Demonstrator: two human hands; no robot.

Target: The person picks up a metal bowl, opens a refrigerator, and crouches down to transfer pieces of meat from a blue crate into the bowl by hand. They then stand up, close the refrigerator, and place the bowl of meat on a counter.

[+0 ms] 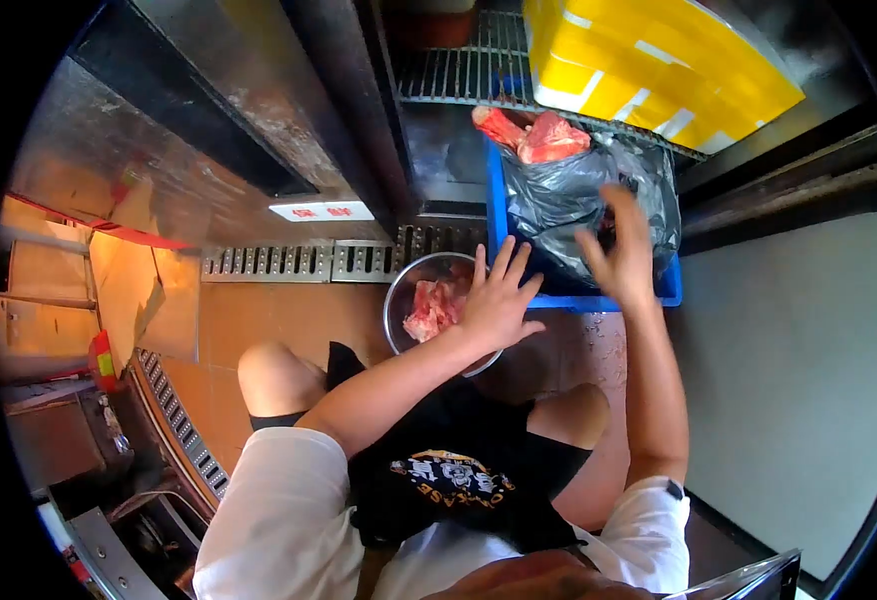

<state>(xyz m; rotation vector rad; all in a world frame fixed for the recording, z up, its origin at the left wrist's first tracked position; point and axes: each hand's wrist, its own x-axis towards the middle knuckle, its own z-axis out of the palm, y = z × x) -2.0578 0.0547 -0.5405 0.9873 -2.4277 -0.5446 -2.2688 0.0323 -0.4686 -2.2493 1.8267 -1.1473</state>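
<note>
My left hand (504,302) is stretched out with its fingers spread, over the right side of a round metal bowl (392,312). Pieces of raw red meat (435,308) lie in the bowl. My right hand (627,248) reaches over a grey plastic bag (549,195), thumb and fingers apart, with a dark opening in the bag behind them. The bag fills much of a blue crate (671,285). At the crate's far left corner, a large meaty bone (554,138) rests on the bag.
A yellow box with white tape (649,65) stands on a wire shelf (459,70) above the crate. The open fridge door (799,380) is at right, a metal panel (199,120) at left. A perforated drain cover (269,263) crosses the floor; cardboard (129,285) lies far left.
</note>
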